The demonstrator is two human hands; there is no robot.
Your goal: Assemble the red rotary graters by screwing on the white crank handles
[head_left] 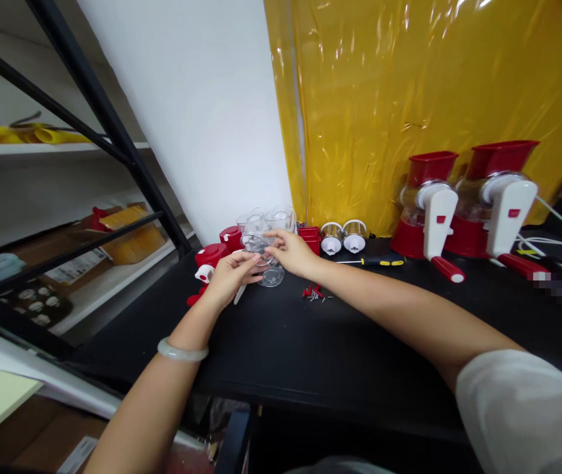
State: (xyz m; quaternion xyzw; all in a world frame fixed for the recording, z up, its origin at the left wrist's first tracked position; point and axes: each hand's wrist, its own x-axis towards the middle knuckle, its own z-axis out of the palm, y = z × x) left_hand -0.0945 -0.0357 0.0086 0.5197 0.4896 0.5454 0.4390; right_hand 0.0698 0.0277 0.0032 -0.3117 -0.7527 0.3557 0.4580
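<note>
1. Left hand [231,275] and right hand [294,253] both grip a clear part [259,243].
2. It's in front of clear cups [281,216] (a disc [273,277] lies below, on the table [281,355]).
3. Screws [316,295] lie nearby, rightward.

Transparent round plastic part [257,243], held between both hands [290,253] over black table [281,359]; partly covered, exact tilt unclear.

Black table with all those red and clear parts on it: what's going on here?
A person's left hand and right hand are holding a clear plastic part between them, above the black table. Small red pieces and screws lie nearby, with a screwdriver and two metal drums behind them. Two red-and-white crank machines stand upright farther right.
</note>
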